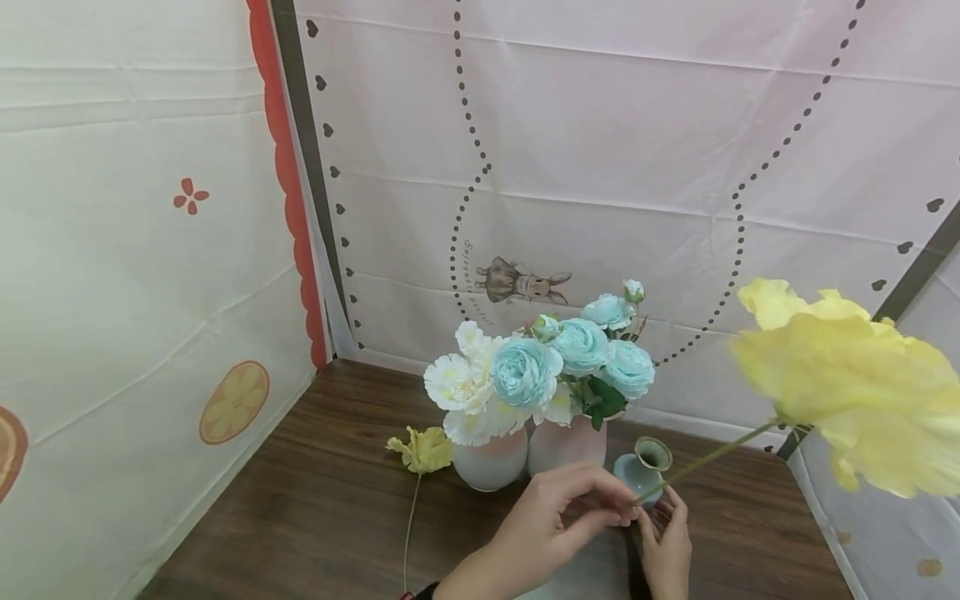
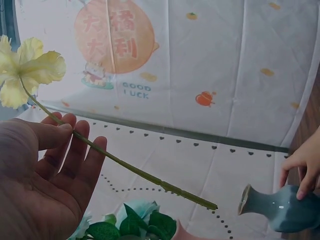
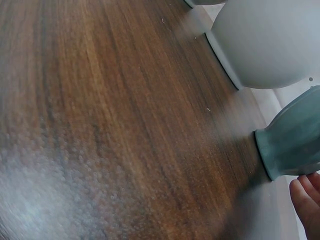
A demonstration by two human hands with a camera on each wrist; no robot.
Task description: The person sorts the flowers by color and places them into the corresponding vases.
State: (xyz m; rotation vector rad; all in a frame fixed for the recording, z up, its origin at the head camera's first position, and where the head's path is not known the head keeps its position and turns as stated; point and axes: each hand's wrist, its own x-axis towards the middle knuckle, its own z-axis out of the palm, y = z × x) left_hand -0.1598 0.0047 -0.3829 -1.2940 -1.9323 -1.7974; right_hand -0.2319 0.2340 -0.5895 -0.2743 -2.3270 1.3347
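A yellow artificial flower [image 1: 847, 383] is held up at the right by my left hand [image 1: 540, 521], which pinches its green stem [image 2: 145, 175] between thumb and fingertips. The bare end of that stem points toward the mouth of a small blue-grey vase [image 2: 287, 207] and stops short of it in the left wrist view. My right hand [image 1: 666, 542] holds the vase's body from the right side, fingers against the glaze. The vase stands upright on the table, its foot showing in the right wrist view near the fingertips [image 3: 302, 197].
Two pink-and-white vases [image 1: 491, 462] stand left of the small one, filled with white flowers [image 1: 457, 379] and light-blue ones [image 1: 525, 371]. Another yellow flower [image 1: 423, 450] lies on the wooden table [image 1: 300, 500] at the left. Printed cloth [image 1: 600, 125] hangs behind.
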